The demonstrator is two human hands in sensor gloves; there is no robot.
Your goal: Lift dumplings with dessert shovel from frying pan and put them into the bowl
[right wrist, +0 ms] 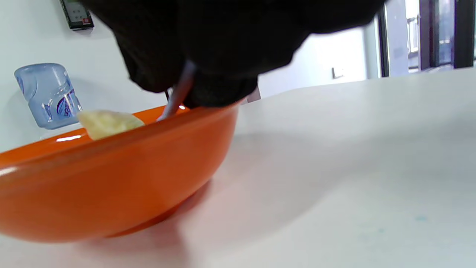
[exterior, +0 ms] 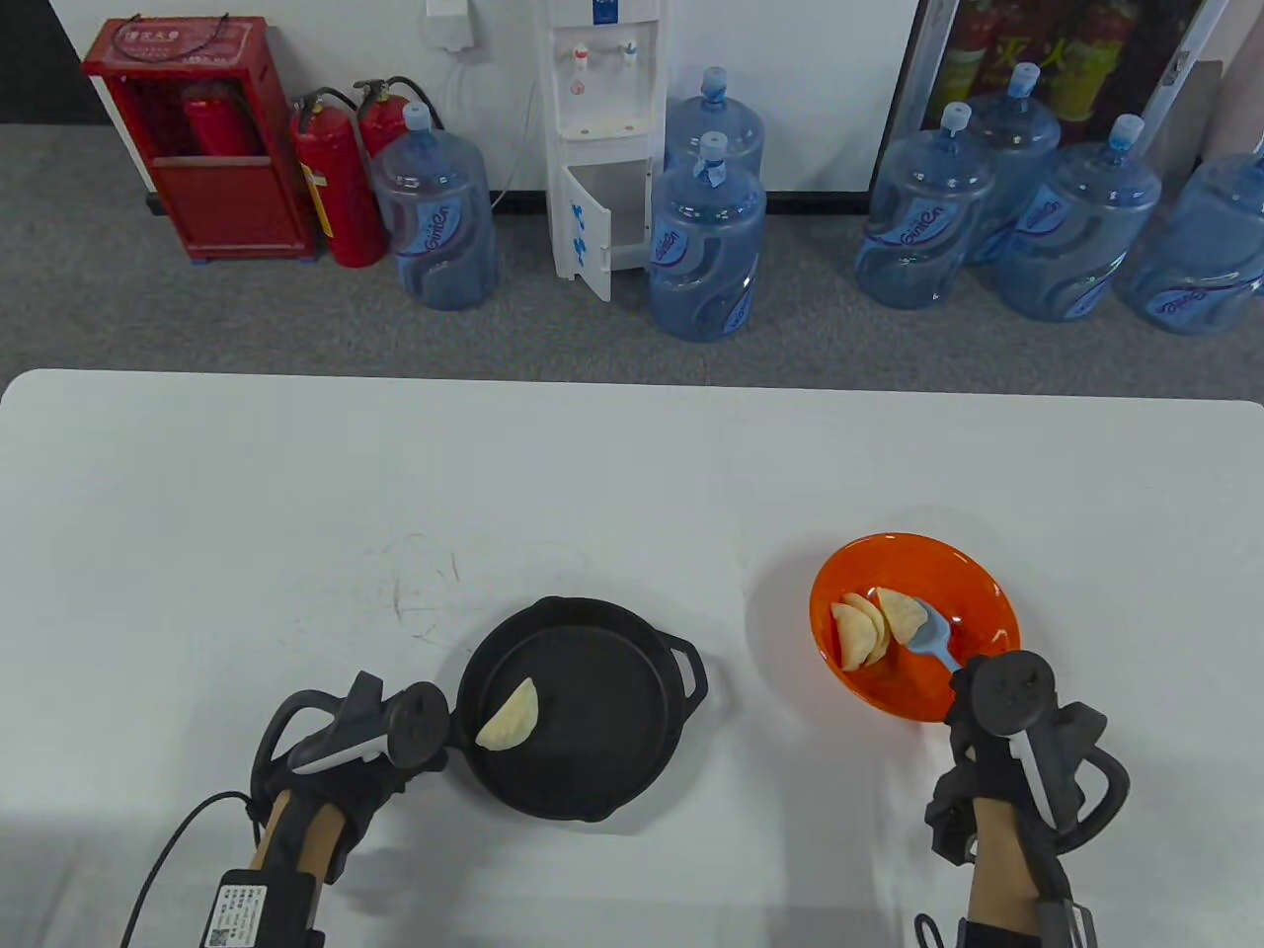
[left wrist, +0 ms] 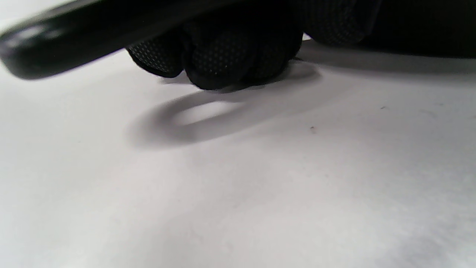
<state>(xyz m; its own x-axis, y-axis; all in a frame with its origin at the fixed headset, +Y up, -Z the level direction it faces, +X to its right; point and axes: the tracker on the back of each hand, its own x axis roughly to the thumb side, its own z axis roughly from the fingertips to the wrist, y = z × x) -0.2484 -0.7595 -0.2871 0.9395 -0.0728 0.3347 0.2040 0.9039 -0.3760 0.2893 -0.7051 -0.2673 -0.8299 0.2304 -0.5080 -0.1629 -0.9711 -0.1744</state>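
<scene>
A black frying pan (exterior: 592,760) sits at the table's front middle with one pale dumpling (exterior: 510,719) at its left side. My left hand (exterior: 415,750) is at the pan's left edge; its curled gloved fingers (left wrist: 223,56) grip the black pan handle (left wrist: 74,35) and rest on the table. To the right stands the orange bowl (exterior: 987,592) (right wrist: 111,178) with two dumplings (exterior: 854,637) in it. A third dumpling (exterior: 901,610) (right wrist: 108,123) lies at the blade of the blue dessert shovel (exterior: 933,640). My right hand (exterior: 973,696) grips the shovel's handle (right wrist: 182,93) over the bowl's near rim.
The pan's small helper handle (exterior: 691,671) points toward the bowl. The white table (exterior: 632,474) ends at its far edge; beyond it on the floor stand water jugs (exterior: 706,242), a dispenser (exterior: 604,138) and fire extinguishers (exterior: 331,183).
</scene>
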